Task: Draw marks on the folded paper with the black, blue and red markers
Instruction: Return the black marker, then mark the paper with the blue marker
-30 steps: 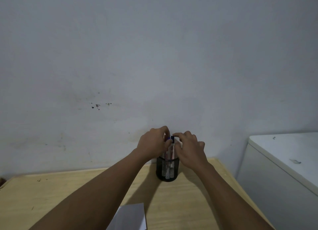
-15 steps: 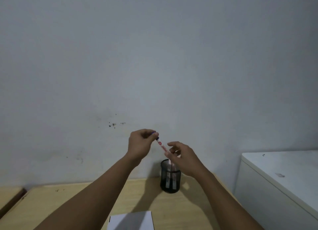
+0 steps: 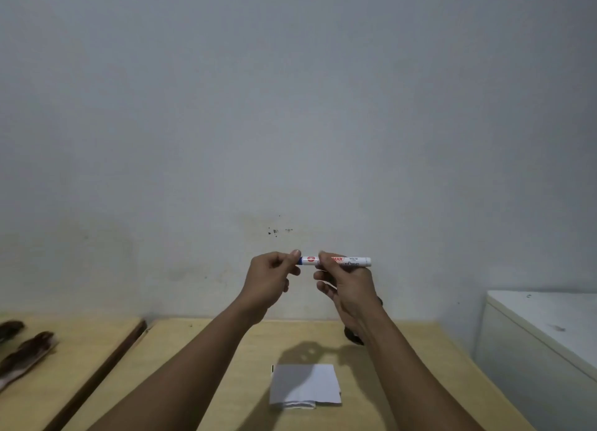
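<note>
Closest to the camera is the folded paper [image 3: 305, 386], lying flat on the wooden table [image 3: 226, 382] right in front of the person, w/ a little dark tick at its top-left edge (can't tell if that's a drawn mark or just shadow) and the hands' shadow over its left half. Nothing is pinning it down, so if the tip goes on w/o a hand holding the sheet it'll prob skid or the fold will pop up and the line goes wonky. Further out, both hands are up in the air well above the table. The right hand [image 3: 347, 285] is wrapped around the barrel of the marker [image 3: 336, 261], held roughly level, white end poking out to the right. The left hand [image 3: 271, 277] is pinching the blue cap end btwn thumb and fingertips, so imo this is the blue one and the cap is abt to come off. Risks here: a stiff cap lets go suddenly and the hands jerk apart, ink on the fingers, or the cap drops and rolls off the table edge. Behind the right wrist there's a dark object [image 3: 353, 335] that's mostly hidden, can't say what it is. Off to the right stands a white cabinet [image 3: 549, 327], and the grey wall [image 3: 290, 107] is at the back.
</note>
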The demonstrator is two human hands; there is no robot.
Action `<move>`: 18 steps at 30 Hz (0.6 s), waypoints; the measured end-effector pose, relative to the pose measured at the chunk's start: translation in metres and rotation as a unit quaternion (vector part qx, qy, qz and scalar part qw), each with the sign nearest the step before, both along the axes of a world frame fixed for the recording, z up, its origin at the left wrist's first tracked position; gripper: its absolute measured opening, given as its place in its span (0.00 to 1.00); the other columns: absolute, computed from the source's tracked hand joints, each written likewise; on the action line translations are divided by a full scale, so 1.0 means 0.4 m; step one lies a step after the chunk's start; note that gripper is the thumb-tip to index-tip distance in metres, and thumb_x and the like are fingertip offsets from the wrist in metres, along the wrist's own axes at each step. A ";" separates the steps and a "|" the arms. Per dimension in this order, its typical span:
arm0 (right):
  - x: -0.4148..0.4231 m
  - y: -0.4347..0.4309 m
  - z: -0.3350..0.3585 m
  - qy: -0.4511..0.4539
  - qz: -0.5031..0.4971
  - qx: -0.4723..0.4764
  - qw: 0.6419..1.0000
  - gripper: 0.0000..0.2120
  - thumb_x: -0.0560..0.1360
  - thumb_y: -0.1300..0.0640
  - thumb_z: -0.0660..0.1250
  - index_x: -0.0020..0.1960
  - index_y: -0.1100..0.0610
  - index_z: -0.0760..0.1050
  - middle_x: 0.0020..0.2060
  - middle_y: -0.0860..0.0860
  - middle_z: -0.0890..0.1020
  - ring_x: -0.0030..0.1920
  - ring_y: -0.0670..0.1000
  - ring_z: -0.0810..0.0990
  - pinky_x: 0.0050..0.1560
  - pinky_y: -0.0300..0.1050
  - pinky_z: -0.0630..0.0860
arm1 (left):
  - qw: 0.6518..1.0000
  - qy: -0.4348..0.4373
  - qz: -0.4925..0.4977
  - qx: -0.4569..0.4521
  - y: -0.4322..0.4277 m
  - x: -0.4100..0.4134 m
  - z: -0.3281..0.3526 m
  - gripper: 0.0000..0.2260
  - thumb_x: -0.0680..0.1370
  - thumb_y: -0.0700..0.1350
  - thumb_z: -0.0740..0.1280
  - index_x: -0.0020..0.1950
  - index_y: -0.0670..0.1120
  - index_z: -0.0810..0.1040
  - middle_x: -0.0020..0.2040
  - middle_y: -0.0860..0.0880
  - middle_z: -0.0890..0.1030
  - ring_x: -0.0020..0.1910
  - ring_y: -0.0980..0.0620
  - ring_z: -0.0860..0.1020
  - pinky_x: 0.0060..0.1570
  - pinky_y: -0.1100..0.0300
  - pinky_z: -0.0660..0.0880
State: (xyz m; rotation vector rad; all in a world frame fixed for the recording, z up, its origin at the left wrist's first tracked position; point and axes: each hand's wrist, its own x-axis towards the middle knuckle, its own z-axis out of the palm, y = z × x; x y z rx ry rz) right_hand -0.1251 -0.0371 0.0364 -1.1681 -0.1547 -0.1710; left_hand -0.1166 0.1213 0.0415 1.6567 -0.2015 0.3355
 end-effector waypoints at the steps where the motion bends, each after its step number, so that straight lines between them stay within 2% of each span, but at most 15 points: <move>1: -0.011 0.011 -0.006 0.002 0.005 0.006 1.000 0.10 0.76 0.59 0.73 0.53 0.65 0.83 0.40 0.56 0.86 0.36 0.51 0.82 0.40 0.44 0.81 | 1.000 -0.019 0.001 0.023 0.009 -0.012 -0.008 0.15 0.80 0.53 0.66 0.47 0.43 0.84 0.41 0.46 0.85 0.29 0.52 0.73 0.26 0.66 0.69; 6: -0.048 0.051 -0.022 0.005 0.036 0.051 0.998 0.05 0.75 0.63 0.73 0.49 0.65 0.82 0.38 0.58 0.84 0.35 0.50 0.83 0.39 0.41 0.82 | 0.980 -0.094 0.033 0.172 0.048 -0.036 -0.036 0.19 0.83 0.56 0.58 0.38 0.48 0.78 0.32 0.50 0.80 0.29 0.54 0.72 0.34 0.56 0.70; 10: -0.059 0.060 -0.020 0.001 0.046 0.081 0.996 0.02 0.76 0.66 0.71 0.46 0.66 0.82 0.38 0.59 0.84 0.34 0.51 0.83 0.39 0.40 0.83 | 0.951 -0.131 0.070 0.270 0.056 -0.037 -0.040 0.21 0.84 0.57 0.51 0.36 0.51 0.70 0.31 0.52 0.74 0.31 0.51 0.70 0.35 0.54 0.67; 14: -0.059 0.057 -0.031 -0.018 0.055 0.069 0.996 0.02 0.75 0.68 0.71 0.48 0.66 0.81 0.38 0.59 0.84 0.36 0.53 0.84 0.43 0.41 0.84 | 0.950 -0.111 0.060 0.284 0.057 -0.040 -0.031 0.23 0.85 0.55 0.49 0.36 0.45 0.70 0.31 0.49 0.72 0.31 0.50 0.68 0.35 0.53 0.65; 18: -0.049 0.047 -0.050 -0.038 0.081 0.032 0.996 0.05 0.75 0.70 0.70 0.51 0.66 0.82 0.44 0.60 0.86 0.42 0.53 0.85 0.50 0.44 0.84 | 0.985 -0.026 0.000 0.172 0.086 -0.027 -0.044 0.24 0.84 0.56 0.52 0.34 0.44 0.67 0.28 0.51 0.68 0.27 0.53 0.63 0.31 0.57 0.61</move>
